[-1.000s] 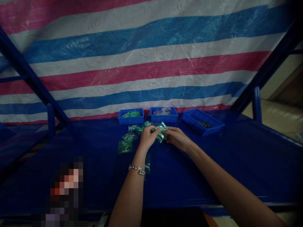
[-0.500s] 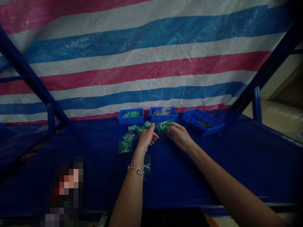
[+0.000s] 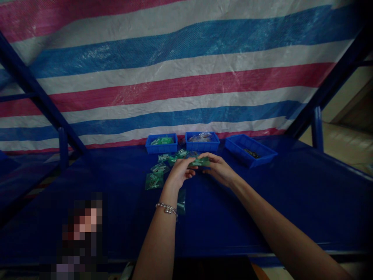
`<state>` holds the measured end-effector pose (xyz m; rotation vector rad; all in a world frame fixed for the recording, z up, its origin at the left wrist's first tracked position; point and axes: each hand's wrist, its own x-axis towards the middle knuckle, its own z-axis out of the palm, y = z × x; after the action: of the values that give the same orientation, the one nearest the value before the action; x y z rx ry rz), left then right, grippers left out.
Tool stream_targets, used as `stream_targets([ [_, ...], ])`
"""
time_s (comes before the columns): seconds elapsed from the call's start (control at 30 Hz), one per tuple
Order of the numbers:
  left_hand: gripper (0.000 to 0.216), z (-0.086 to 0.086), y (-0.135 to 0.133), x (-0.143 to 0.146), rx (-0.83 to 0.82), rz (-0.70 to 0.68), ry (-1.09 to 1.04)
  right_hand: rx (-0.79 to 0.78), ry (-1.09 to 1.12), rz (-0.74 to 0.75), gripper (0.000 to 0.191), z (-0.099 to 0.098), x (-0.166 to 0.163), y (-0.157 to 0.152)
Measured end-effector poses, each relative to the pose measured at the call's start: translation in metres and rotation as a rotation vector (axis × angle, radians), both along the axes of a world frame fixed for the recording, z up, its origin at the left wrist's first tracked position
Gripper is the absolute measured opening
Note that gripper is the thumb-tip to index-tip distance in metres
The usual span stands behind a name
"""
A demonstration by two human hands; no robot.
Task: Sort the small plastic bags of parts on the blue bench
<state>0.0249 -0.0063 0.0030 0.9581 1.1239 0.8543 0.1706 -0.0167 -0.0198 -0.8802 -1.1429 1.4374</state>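
Observation:
A small green-tinted plastic bag (image 3: 202,161) with pale pieces inside is held up between both hands over the table. My left hand (image 3: 181,170) pinches its left edge, thumb on top and fingers curled below. On the opposite side my right hand (image 3: 219,168) grips the bag between thumb and fingers. Several similar bags lie to the left of my hands, among them a flat green bag (image 3: 154,181) and a clear bag of pale pieces (image 3: 159,167). Another bag (image 3: 181,203) is partly hidden by my left wrist.
Along the back stand a blue bin (image 3: 161,148) with green bags, a blue bin (image 3: 202,146) with clear plastic bags, and an angled blue bin (image 3: 262,159) with small dark items. Blue metal posts flank the blue table (image 3: 262,206), with a striped tarp (image 3: 180,89) behind.
My left hand has closed on the left edge of the bag that my right hand was holding. The bag has come slightly lower and tilted flatter.

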Motion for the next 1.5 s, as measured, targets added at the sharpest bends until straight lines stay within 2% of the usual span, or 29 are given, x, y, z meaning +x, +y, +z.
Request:
stream_targets([
  [0.23, 0.013, -0.0003, -0.0002, 0.0009, 0.063, 0.054, 0.010, -0.012, 0.110, -0.031, 0.040, 0.0017, 0.0008, 0.0022],
  [0.43, 0.014, -0.0006, 0.0007, 0.0012, 0.118, 0.087, -0.005, -0.147, 0.124, -0.175, 0.026, 0.0020, 0.0002, 0.0040],
  [0.73, 0.016, -0.0029, 0.0012, 0.0006, 0.176, 0.087, 0.040, -0.183, 0.028, -0.074, 0.034, 0.0036, -0.0015, 0.0015],
  [0.9, 0.016, -0.0049, 0.0016, 0.0008, 0.219, 0.052, 0.110, -0.149, -0.053, 0.011, 0.028, 0.0023, -0.0028, -0.0003],
  [1.27, 0.024, -0.0025, -0.0008, 0.0029, 0.282, 0.021, 0.269, -0.166, -0.006, -0.013, 0.019, -0.0020, -0.0017, 0.0040],
  [1.5, 0.018, -0.0008, -0.0022, 0.0032, 0.290, 0.015, 0.253, -0.160, 0.007, -0.052, 0.017, -0.0021, -0.0018, 0.0035],
])
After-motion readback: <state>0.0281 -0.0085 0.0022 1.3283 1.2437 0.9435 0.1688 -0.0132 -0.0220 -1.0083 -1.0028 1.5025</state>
